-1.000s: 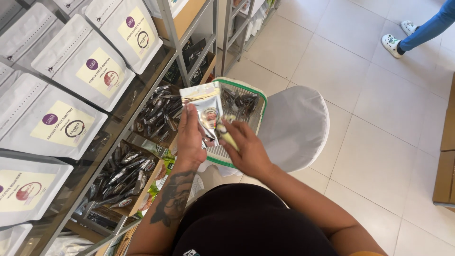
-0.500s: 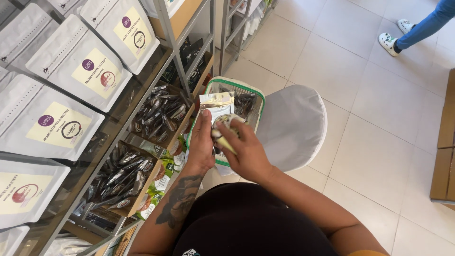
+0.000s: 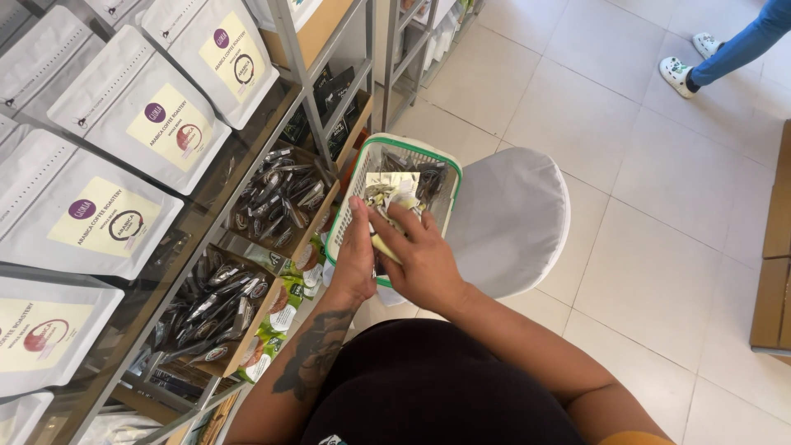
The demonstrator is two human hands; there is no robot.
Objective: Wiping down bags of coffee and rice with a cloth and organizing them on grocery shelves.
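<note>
Two hands are seen over a green-rimmed white basket, which is taken here as the landmark. The left hand is laid along the basket's left wall, its fingers curled about the near end of a small pile of packets; how firmly that grip is closed cannot be told, since the fingertips are hidden behind the right hand. The right hand is held over the near half of the basket, with the fingers spread and bent down onto the pale packets, the thumb pressed to a yellowish one; the grip is closed on the pile. The pile is held inside the basket, just above its dark contents, toward the middle. More dark sachets are seen at the basket's far end. The basket is set on a grey padded stool, whose seat shows to the right of it. To the left of the basket, a metal shelf is stood, with trays of dark sachets just beside the basket and large white pouches farther left and above. Beyond the basket, well apart on the tiled floor, another person's shoe and blue trouser leg are seen.
</note>
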